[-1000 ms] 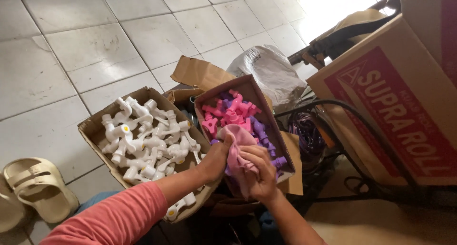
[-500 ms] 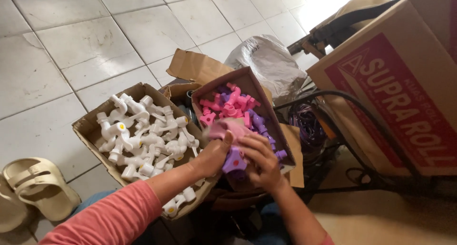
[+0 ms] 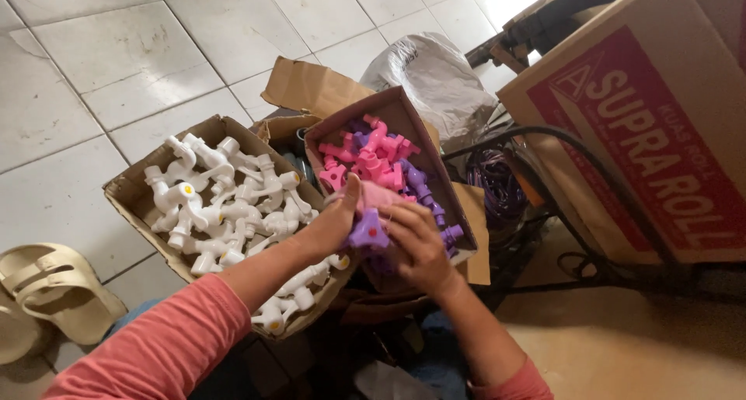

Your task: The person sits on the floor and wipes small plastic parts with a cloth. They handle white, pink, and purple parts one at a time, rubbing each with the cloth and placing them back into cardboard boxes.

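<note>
Both my hands meet over the near end of the coloured-tap box [image 3: 416, 120]. My left hand [image 3: 336, 221] is curled with the thumb raised, pressing a pink tap [image 3: 378, 196] from the left. My right hand [image 3: 420, 241] is cupped, its fingers closed round a purple tap [image 3: 367, 231] held between the two hands, touching the pink one. The box behind holds more pink taps at its far end and purple ones along its right side.

To the left, touching that box, stands an open carton [image 3: 124, 190] full of white taps [image 3: 225, 198]. A pale sandal [image 3: 47, 287] lies on the tiled floor [image 3: 116, 50] near left. Beyond the coloured box sits a grey plastic bag [image 3: 435, 74]. To the right, a coil of purple cord [image 3: 497, 186] hangs by a black frame [image 3: 559, 147], with a large red-and-brown carton [image 3: 660, 113] beyond it.
</note>
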